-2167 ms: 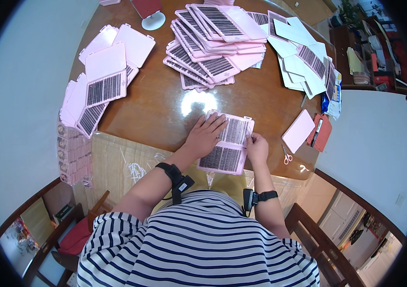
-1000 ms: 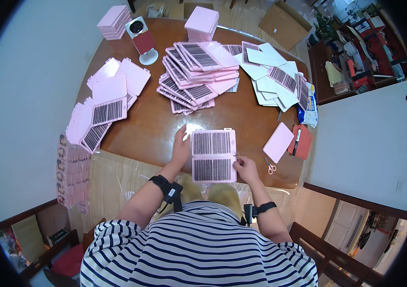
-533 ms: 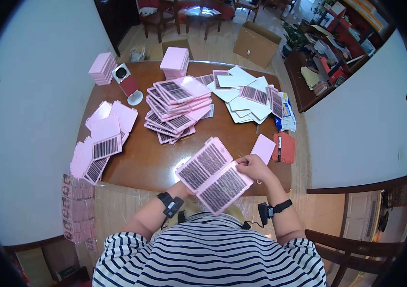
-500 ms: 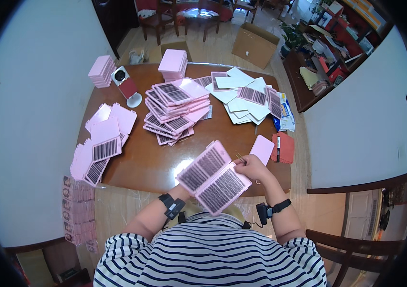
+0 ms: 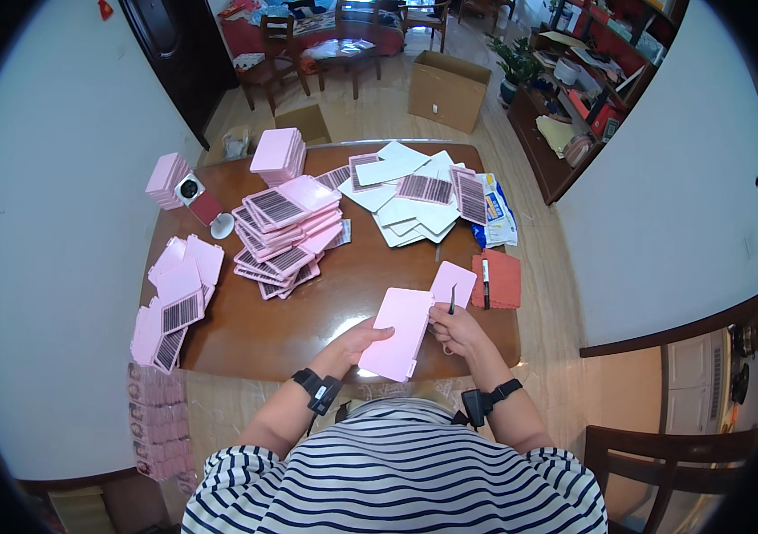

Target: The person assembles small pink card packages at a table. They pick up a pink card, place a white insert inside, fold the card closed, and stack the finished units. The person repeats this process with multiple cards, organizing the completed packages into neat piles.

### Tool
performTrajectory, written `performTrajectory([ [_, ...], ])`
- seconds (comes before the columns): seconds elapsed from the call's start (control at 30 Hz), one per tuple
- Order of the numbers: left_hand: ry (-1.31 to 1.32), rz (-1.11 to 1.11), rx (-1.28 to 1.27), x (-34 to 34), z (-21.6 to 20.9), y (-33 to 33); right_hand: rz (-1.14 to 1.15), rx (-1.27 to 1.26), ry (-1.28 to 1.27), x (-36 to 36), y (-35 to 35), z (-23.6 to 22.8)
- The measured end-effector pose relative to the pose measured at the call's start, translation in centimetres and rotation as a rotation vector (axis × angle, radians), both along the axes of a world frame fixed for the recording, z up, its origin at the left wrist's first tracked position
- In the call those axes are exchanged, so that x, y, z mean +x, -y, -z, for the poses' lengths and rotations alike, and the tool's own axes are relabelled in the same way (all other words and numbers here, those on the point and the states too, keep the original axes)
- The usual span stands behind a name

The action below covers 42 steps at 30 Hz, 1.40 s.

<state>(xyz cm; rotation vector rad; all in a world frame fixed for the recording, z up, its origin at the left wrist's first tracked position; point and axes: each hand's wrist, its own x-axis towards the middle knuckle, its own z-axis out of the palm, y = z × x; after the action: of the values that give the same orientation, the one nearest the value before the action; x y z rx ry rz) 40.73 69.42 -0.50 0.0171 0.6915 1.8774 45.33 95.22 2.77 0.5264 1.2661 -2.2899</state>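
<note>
A pink eyelash case (image 5: 396,335), folded closed, is tilted over the table's near edge. My left hand (image 5: 363,343) grips its left side, thumb on top and fingers underneath. At the case's right edge my right hand (image 5: 456,328) is closed around dark tweezers (image 5: 453,298), whose tips point up and away; its fingertips meet the case edge. Just beyond lies a plain pink case (image 5: 455,281). A messy stack of opened pink cases with rows of black lashes (image 5: 294,233) stands left of centre.
White cards (image 5: 397,218) and lash trays are heaped at the back right, beside a blue-white packet (image 5: 498,214). A black pen (image 5: 486,280) rests on red cloths (image 5: 505,279). Further left are a red-white camera (image 5: 203,206), pink case piles (image 5: 277,156) and opened cases (image 5: 180,280).
The lash case was spread wide with both lash panels showing; now it is folded closed. My left hand has come into sight on its left side. The view has shifted.
</note>
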Motion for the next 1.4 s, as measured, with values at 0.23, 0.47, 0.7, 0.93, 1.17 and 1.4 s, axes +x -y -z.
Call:
performTrajectory([
  [0.23, 0.074, -0.137, -0.114, -0.3, 1.8, -5.8, 0.011, 0.003, 0.049, -0.6, -4.2, 2.0],
  [0.47, 0.124, -0.224, -0.238, -2.4, 2.8, -11.6, -0.061, -0.035, 0.091, 1.9, -8.1, 4.2],
  [0.7, 0.118, -0.290, -0.183, -2.9, 3.9, -15.0, -0.082, -0.138, 0.112, 1.1, -10.6, 5.3],
  [0.93, -0.077, -0.271, -0.551, -4.6, 4.6, -15.2, -0.076, 0.250, -0.074, -0.8, -11.4, 7.4],
  [1.17, -1.674, -0.621, -1.852, -15.0, -1.0, -1.6, -0.091, 1.127, -0.107, -1.1, -11.6, 10.2],
  [1.4, -1.631, -0.662, -2.060, -19.0, -4.6, 6.5, 0.398, 0.753, -0.133, -8.2, -14.3, 9.8],
])
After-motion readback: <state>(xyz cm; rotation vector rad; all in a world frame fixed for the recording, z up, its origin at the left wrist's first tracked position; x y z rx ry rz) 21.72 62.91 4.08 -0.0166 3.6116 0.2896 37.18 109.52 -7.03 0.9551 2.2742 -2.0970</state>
